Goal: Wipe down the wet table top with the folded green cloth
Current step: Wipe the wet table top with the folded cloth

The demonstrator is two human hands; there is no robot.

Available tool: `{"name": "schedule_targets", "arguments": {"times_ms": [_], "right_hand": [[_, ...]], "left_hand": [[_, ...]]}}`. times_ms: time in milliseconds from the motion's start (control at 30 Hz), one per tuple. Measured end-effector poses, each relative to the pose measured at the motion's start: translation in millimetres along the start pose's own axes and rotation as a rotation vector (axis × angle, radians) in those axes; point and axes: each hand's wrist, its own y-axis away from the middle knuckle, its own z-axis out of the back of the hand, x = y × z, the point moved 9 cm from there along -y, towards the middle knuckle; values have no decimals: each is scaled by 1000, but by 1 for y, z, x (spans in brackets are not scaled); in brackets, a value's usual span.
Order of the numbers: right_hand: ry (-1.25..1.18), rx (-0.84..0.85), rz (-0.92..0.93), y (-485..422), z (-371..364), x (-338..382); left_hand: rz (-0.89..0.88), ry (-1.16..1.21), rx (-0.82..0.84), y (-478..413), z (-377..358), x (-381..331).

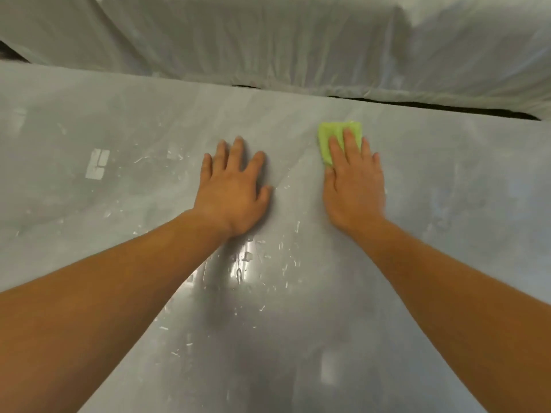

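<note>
The biggest thing is the gray table top [119, 129]. It fills most of the view and it looks shiny and wet. Behind it, at the far side, there is a big crinkly plastic sheet [268, 40] draped over something, but I cannot tell what is under it. A thin dark gap [417, 104] runs between the sheet and the far right edge of the table. Two bare arms reach out over the table from the near side, the left arm [104, 281] and the right arm [447, 278]. The left hand [232, 189] lies flat on the bare table with its fingers straight and spread out, and it holds nothing. The right hand [353, 186] is flat too, with its fingers straight and close together. The two hands are side by side with a strip of table between them. The green cloth [334, 132] is folded small and lies on the table near the far edge, under the fingers of the right hand, which press down on it. Part of the cloth sticks out past the fingertips and to the left of them. Little water drops [286, 251] and streaks sit on the table between the arms, close to the left wrist. A small bright patch [97, 163] of light shines on the table far to the left.
</note>
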Motion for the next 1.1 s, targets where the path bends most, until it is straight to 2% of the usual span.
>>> {"name": "schedule_targets", "arguments": {"times_ms": [67,133,233,333,367,467,533,567,667,733,767,833,900,933,1033,1100], "right_hand": [[6,42,138,16,-5,13],[-18,101,187,14,-6,4],[-36,37,11,-35,6,-20],[-33,-23,-160,-68,10,-11],[-19,-18,-132,-67,7,1],[-8,80,209,-33,-5,40],[-7,151,328,-26,-7,35],[-12,148,287,-37,-5,25],[-55,57,-50,-81,6,-2],[-30,16,-164,-86,6,14],[-17,15,-115,-79,2,31],[-2,77,142,-53,-10,66],[-16,126,306,-40,-12,68],[-29,122,295,-49,-11,60],[-41,72,34,-94,-6,38],[-24,36,-48,-103,-5,51]], "left_hand": [[-7,-24,24,-18,1,4],[-27,-32,22,-24,2,9],[-72,-54,2,-23,1,11],[-74,-26,-6,-24,3,10],[-75,-18,-1,-25,2,10],[-83,-7,-4,-25,0,11],[-89,-5,-9,-24,0,12],[-94,-4,-15,-24,-1,12],[-98,37,-41,-23,1,12],[-88,82,-45,-23,1,14],[-89,97,-44,-22,1,15],[-99,117,-39,-21,2,16],[-112,124,-26,-20,4,17],[-120,121,-14,-19,3,17],[-142,73,-11,-18,-1,17],[-148,36,-25,-18,-2,17]]}}
